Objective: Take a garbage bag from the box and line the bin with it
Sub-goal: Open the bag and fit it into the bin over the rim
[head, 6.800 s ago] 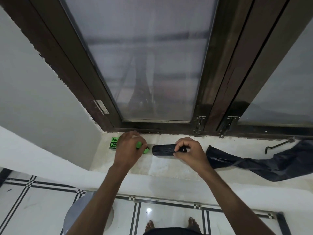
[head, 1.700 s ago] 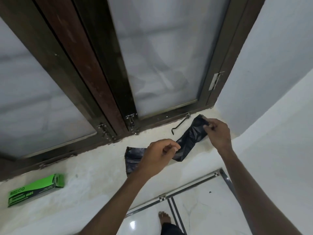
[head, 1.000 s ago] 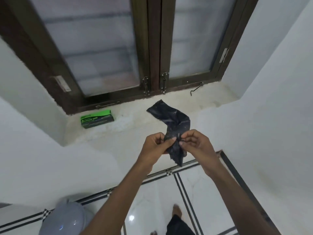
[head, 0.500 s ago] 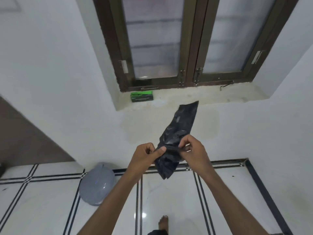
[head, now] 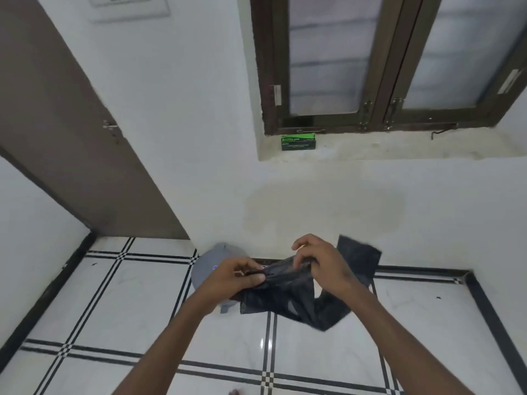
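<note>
A crumpled black garbage bag [head: 288,297] hangs in front of me above the tiled floor. My left hand [head: 231,276] pinches its upper edge on the left, and my right hand [head: 320,262] grips the same edge on the right, with one flap sticking up behind it. The grey bin [head: 208,262] stands on the floor against the wall, mostly hidden behind my left hand and the bag. The green garbage bag box [head: 298,141] lies on the window sill's left end, far above my hands.
A white wall with a stained patch rises behind the bin. A brown door [head: 65,138] stands at the left. A dark-framed window [head: 385,61] sits above the sill, with a metal hook [head: 443,134] on the sill's right.
I have stepped back from the sill and looked down. The bag has come lower, over the bin, and my hands have moved apart along its top edge.
</note>
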The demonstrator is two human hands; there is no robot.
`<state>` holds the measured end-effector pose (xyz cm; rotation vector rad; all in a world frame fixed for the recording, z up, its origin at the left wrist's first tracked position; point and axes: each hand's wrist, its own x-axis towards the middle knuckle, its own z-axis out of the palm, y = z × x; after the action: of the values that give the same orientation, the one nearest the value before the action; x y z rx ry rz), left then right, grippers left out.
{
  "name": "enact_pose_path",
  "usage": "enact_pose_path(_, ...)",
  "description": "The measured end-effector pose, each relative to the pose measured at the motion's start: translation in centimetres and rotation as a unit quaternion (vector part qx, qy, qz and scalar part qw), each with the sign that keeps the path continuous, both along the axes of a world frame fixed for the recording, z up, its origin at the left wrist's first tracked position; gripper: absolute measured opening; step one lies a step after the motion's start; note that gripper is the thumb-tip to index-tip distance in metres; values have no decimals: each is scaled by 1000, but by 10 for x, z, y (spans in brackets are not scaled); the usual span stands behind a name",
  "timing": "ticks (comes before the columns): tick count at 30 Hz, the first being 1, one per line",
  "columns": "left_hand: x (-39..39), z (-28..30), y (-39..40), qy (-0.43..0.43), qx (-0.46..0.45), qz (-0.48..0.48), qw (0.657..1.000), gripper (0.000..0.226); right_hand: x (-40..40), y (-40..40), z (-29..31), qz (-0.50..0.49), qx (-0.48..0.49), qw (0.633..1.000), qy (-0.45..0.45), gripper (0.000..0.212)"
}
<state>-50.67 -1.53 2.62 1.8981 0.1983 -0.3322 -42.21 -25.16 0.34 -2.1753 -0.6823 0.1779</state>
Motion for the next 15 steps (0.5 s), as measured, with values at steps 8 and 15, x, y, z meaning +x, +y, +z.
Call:
enact_pose_path(8, -43, 1, 68, 43, -49, 98, 993, 26, -23, 73, -20, 137, -199, 957, -157, 62)
enact_pose_path(15, -60, -9, 182, -4, 71, 57, 996, 6, -36, 135, -42, 213, -356, 879, -237, 47)
